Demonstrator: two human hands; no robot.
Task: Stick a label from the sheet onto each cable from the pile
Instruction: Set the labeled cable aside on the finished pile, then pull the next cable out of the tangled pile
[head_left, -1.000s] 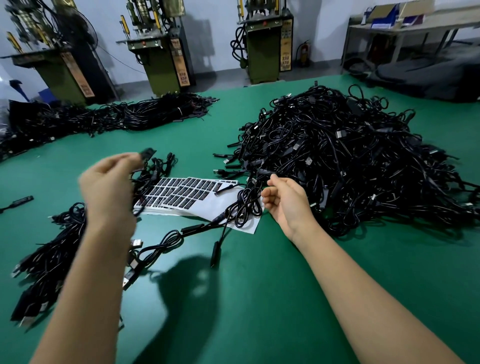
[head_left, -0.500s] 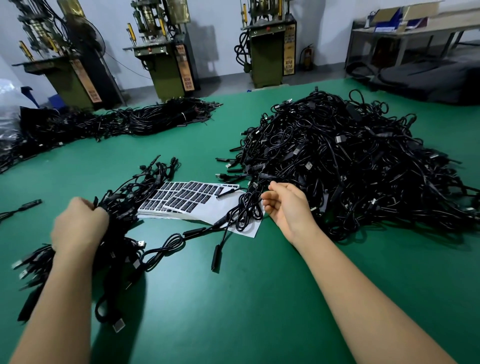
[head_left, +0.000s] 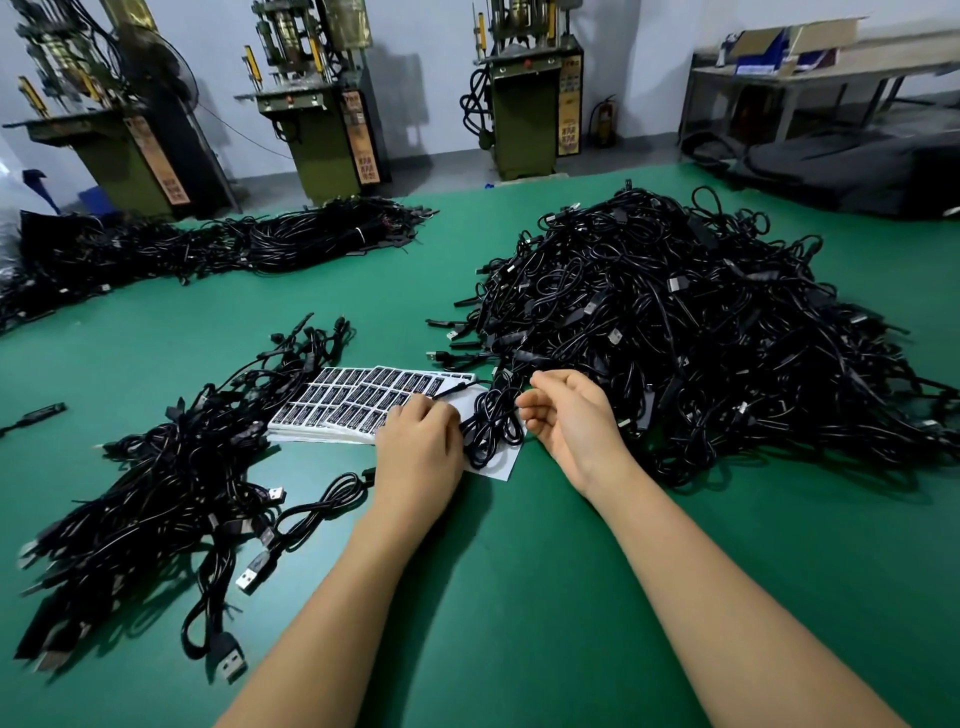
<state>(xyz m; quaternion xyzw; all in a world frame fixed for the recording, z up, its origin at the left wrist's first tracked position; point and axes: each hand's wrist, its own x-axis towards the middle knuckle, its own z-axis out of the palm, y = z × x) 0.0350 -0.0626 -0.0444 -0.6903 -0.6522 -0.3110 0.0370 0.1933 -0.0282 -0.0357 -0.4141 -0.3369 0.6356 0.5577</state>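
The left hand (head_left: 418, 447) rests its fingertips on the label sheet (head_left: 358, 400) on the green bench (head_left: 519, 597). The right hand (head_left: 569, 418) pinches a coiled black cable (head_left: 488, 421) lying across the sheet beside the pile (head_left: 701, 332). The cable is light and floppy, so it is best gripped near its plug.

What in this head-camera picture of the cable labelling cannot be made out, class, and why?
- Print on the label sheet: too small, head view.
- Left hand fingertips at the sheet: hidden by the hand's back.
- Whether the right hand pinches the coiled cable: unclear.
- Left cable pile: blurred near the edge.
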